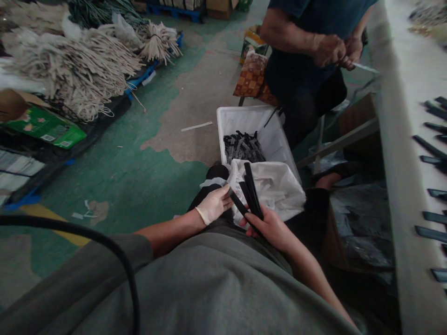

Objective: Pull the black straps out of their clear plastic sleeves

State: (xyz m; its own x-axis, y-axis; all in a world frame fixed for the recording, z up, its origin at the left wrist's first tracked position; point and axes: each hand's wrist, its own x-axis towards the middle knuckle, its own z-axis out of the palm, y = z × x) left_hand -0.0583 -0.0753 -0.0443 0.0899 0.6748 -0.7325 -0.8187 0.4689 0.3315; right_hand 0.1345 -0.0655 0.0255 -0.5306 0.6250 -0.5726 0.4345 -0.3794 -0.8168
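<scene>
My right hand [274,229] is closed around several flat black strips [252,190], which fan out upward from it. One of them, a black strip [240,204], slants to the left. At its upper end is my left hand [214,204], in a pale thin glove, with thumb and fingers pinching the tip. What the strips are for or made of does not show. Under the strips lies a white plastic sack [289,188] with pale pieces in it. It hangs over the near end of a white bin [270,123], where a heap of black strips [244,146] lies.
Across from me a person in a dark shirt [300,56] works a thin strip with both hands. On the right, a long table [394,139] bears rows of black strips [435,217]. Bundles of pale cords [77,60] lie on pallets at left. A carton of plastic bags [363,228] stands under the table.
</scene>
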